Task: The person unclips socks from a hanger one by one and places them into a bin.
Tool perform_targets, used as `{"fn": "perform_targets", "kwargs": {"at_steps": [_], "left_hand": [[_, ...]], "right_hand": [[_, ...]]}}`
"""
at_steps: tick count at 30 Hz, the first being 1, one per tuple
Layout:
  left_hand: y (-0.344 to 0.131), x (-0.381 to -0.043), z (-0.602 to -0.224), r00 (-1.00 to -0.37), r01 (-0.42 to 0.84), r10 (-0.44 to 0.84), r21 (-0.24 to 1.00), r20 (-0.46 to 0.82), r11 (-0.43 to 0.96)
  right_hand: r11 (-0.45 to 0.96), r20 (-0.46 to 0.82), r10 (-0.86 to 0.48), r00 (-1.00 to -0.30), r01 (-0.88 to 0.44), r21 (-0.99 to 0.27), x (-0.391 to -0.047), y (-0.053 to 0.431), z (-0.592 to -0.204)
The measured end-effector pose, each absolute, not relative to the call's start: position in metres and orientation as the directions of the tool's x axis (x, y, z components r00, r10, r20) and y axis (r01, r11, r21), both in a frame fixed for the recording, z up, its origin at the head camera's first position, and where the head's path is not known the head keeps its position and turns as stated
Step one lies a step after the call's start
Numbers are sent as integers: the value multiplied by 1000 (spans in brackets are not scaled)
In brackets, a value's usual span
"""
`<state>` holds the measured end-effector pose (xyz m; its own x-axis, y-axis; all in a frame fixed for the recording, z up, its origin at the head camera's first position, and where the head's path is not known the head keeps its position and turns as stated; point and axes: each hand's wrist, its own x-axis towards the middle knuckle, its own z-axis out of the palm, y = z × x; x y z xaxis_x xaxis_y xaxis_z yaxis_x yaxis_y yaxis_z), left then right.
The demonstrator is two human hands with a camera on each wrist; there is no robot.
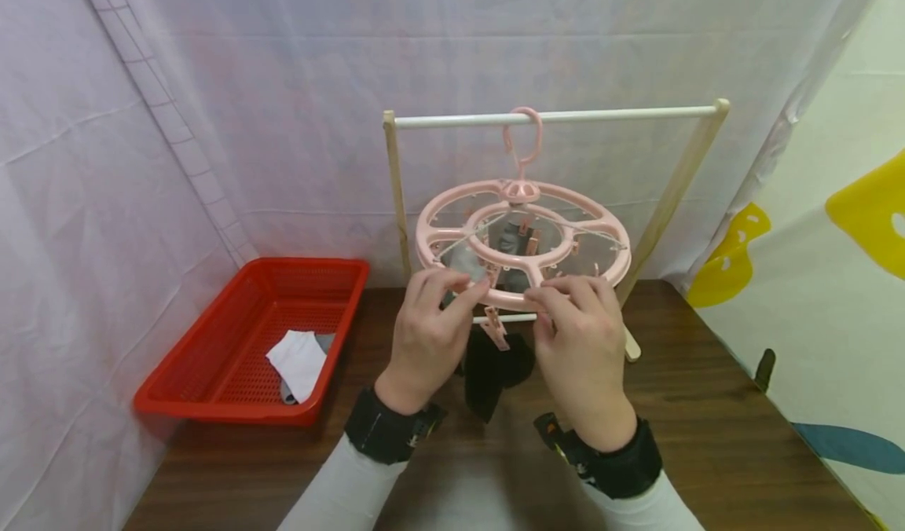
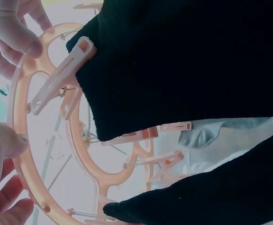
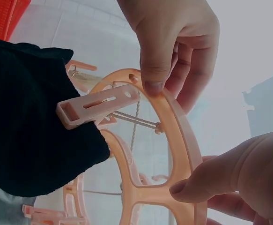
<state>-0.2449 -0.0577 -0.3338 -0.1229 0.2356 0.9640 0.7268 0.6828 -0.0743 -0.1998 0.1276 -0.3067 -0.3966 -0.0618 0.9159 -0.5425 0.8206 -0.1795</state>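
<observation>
A pink round clip hanger (image 1: 523,264) hangs by its hook from the white bar of a small rack. My left hand (image 1: 431,331) pinches its near rim between thumb and fingers, left of the middle. On the same rim my right hand (image 1: 583,342) pinches close to a spoke (image 3: 150,193). Between the hands dangles a pink clothespin (image 1: 495,328), its jaws on a black sock (image 1: 495,366). Another black cloth piece (image 2: 211,192) hangs lower in the left wrist view. Grey fabric (image 1: 511,240) hangs below the ring, partly hidden by it.
The rack (image 1: 622,113) has wooden legs and stands on a dark wooden table (image 1: 721,437). At left is a red plastic basket (image 1: 205,413) with white cloth (image 1: 300,364) and grey cloth inside. White curtain walls (image 1: 283,122) enclose the back and left.
</observation>
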Motion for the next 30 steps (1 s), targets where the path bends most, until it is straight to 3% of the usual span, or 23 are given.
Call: {"fn": "perform_targets", "kwargs": {"at_steps": [6,15,30], "left_hand": [[-58,-246,-333,-105,738,206,-63,973,672],[-61,-249,-334,-135,740,184,-24,974,672],[-65,-255,-335,-130,729,142,-3,981,685]], "right_hand": [[815,919,-59,-389,-550,-180,-204,130,-308],[788,927,-52,-371,-586,-190,-213,137,-309],[736,928,-59,-367,-645,-209,-225,151,-309]]}}
